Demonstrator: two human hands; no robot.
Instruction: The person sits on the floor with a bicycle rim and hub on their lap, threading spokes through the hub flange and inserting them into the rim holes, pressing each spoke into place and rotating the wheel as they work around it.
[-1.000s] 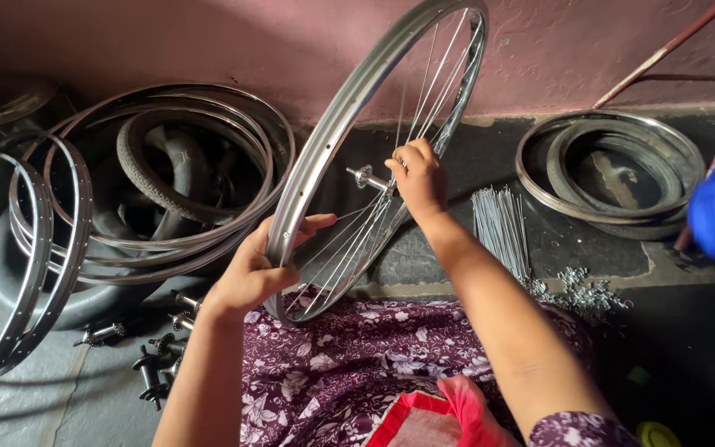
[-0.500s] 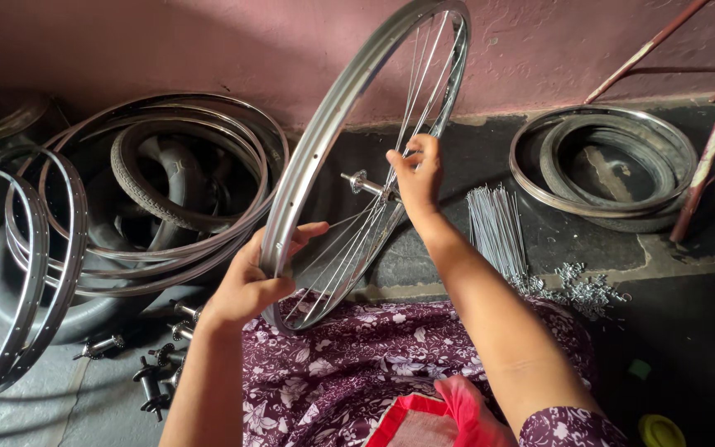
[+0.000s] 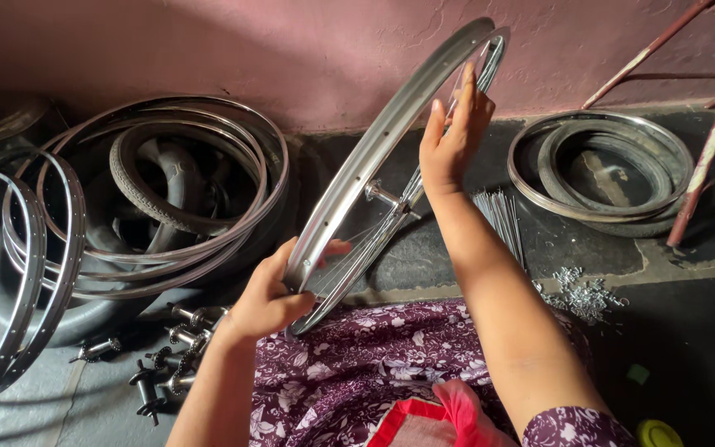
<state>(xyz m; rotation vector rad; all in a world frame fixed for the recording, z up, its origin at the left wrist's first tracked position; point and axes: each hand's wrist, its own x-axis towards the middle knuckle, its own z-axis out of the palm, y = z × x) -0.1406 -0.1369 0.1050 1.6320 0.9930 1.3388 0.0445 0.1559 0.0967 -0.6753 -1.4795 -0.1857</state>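
The wheel [image 3: 391, 157] stands tilted on edge in the middle, its low end at the lap, its top leaning far and right against the pink wall [image 3: 208, 50]. Left hand [image 3: 271, 294] is clamped round the rim at the near end, thumb over the top. Right hand [image 3: 454, 136] is up high, fingers stretched flat and open, laid along the spokes just inside the upper rim. It grips nothing. The hub axle [image 3: 381, 194] pokes out between the two hands.

Left of the wheel, a heap of bare rims [image 3: 167, 178] with a tyre [image 3: 138, 186] curled inside it. Near that heap, loose hubs [image 3: 171, 348] lie scattered on the floor. Right of the forearm, a bundle of spokes [image 3: 502, 219] lies flat, and a small pile of nipples [image 3: 581, 290] sits just beyond. Far right, more rims [image 3: 602, 161] are stacked flat beside a red frame leg [image 3: 709, 149].
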